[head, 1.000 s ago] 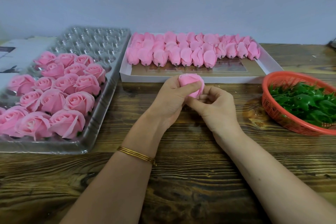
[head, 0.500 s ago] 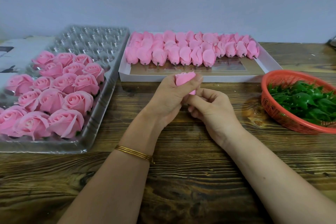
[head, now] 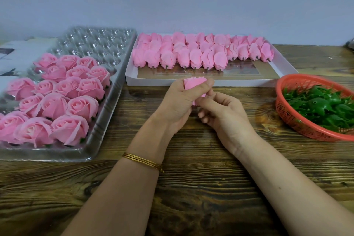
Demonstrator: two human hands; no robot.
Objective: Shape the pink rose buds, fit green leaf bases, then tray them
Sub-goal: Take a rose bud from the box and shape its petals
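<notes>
We see the left hand (head: 178, 101) curled around a small pink soft-petalled rose bud (head: 193, 83), thumb across its front. It is held just above the brown wooden bench (head: 191, 188) and just in front of the shallow white cardboard box (head: 283, 67) of unshaped pink buds (head: 191, 54). The bud's long axis runs nearly upright, tilted slightly away from us: the serrated petal edge points up and away, the base down and toward the right hand (head: 224, 113). The right hand, fingers curled, pinches the lower end of the bud and touches the left hand. We judge shaping to be the step in hand, with no leaf base fitted yet. The green plastic leaf bases (head: 321, 107) lie in the round orange mesh basket (head: 287, 113), well apart to the right. The right hand is the nearer one, and the bud's base faces that side. The clear plastic dimpled tray (head: 99, 44) of finished pink roses (head: 63, 101) lies to the left, nearer the left hand, its far cells unfilled
</notes>
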